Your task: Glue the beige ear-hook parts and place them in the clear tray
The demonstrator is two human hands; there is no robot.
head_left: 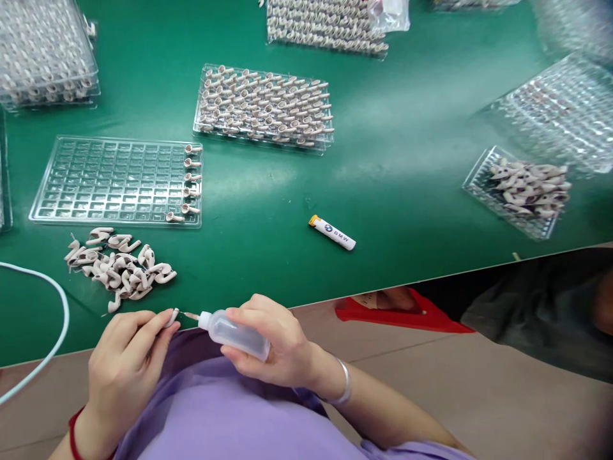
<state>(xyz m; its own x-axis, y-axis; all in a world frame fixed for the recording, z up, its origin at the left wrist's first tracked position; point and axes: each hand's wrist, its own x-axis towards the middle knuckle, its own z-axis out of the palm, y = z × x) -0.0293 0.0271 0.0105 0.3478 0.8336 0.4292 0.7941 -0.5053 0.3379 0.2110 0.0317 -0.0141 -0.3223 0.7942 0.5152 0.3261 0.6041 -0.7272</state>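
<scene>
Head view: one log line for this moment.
left hand: pinching earbud shell | right hand: holding squeeze bottle, nozzle toward shell | earbud-shell pile: on green table

"What's hidden left of the BMW-marked lighter (332,232)?"

"Fingers of the left hand (127,358) cover much of a small pale piece (172,317). The right hand (275,342) hides part of the bottle (238,333); its nozzle tip (192,315) is too fine to tell whether it touches."

"Beyond the lighter?"

"A filled tray (325,30) runs off the top edge."

"To its right?"

"Clear trays (558,112) are blurred and cut off, as is a person's dark clothing (531,319)."

"Far left of it?"

"A white cable (66,310) leaves the view."
</scene>
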